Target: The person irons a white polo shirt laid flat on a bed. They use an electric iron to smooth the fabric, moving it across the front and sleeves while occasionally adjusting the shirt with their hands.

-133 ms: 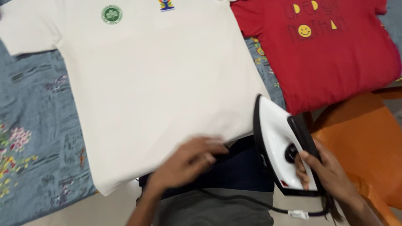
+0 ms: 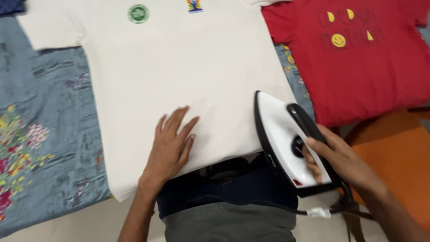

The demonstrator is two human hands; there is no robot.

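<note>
- Gripping the black handle of a white electric iron [image 2: 282, 139], the right hand [image 2: 340, 159] has its grip clamped around it, thumb near the dial; the iron sits at about four o'clock in the view, its nose at the lower right hem of the shirt.
- Trailing from the iron's heel, a black cord [image 2: 268, 209] with a white tag runs along the near edge toward six o'clock.
- At six o'clock lie a dark blue garment [image 2: 242, 188] and a grey one [image 2: 224, 224], partly under the shirt's hem.
- The left hand [image 2: 172, 143] rests flat on the white T-shirt [image 2: 179, 67], fingers spread apart and holding nothing, just above the hem.
- The white T-shirt lies spread face up on a blue floral bedsheet [image 2: 45, 134], from centre to twelve o'clock, with a green round badge and a small coloured emblem near the top.
- By my reading, the step in hand is smoothing the cloth ahead of pressing; the next move calls for sliding the iron onto the flattened hem while the left hand keeps out of its path.
- A red T-shirt [image 2: 358, 67] with yellow shapes lies at two o'clock; an orange cloth [image 2: 394, 152] sits at four o'clock.
</note>
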